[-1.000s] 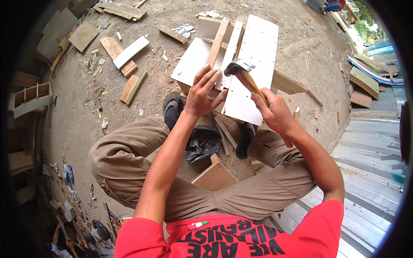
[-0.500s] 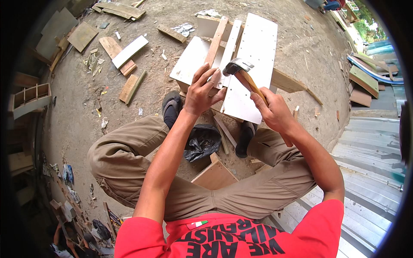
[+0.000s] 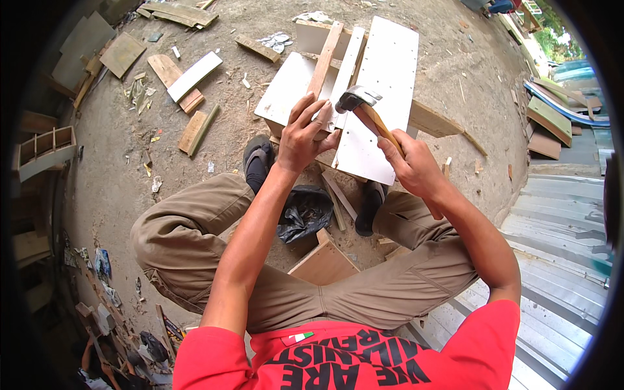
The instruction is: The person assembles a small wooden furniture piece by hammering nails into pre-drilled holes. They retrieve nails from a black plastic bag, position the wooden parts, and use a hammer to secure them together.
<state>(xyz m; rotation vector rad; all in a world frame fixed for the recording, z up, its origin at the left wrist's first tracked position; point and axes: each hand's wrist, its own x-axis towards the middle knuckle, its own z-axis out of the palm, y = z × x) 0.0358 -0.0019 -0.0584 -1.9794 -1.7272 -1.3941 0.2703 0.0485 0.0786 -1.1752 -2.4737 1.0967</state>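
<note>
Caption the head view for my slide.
The right grip holds a claw hammer over a white board, the left grip at the near end of a brown wooden strip.

Hammer head (image 3: 355,99) shiny metal, handle (image 3: 379,127) wood; bag (image 3: 307,214) glossy plastic.

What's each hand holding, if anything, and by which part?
Right hand: hammer, by its wooden handle. Left hand: at the brown strip, near end; hold unclear.

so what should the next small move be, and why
Perhaps slide the left hand slightly left, because the wooden-handled steel claw hammer, held in the right hand with its head over the left edge of the long white board, appears close by.
</note>
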